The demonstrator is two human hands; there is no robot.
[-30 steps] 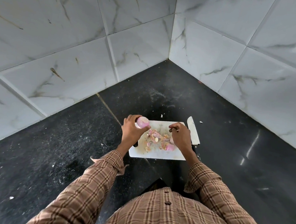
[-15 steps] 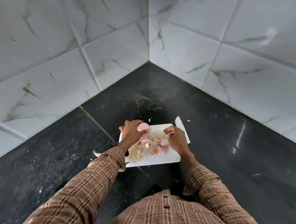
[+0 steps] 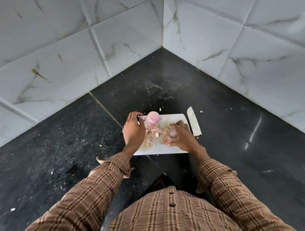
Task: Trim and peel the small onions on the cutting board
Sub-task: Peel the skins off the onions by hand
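At frame centre, a peeled onion [image 3: 153, 117] sits on the board [image 3: 173, 117] – light, slick, firm, so we'd pinch its ends. Our left hand [image 3: 133, 130] curls empty beside it; our right hand [image 3: 181, 137] cups another onion [image 3: 173, 133] – grip unclear

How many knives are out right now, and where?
1. The knife lies flat on the counter just off the cutting board's right edge, beside the right hand; its handle end is hidden.
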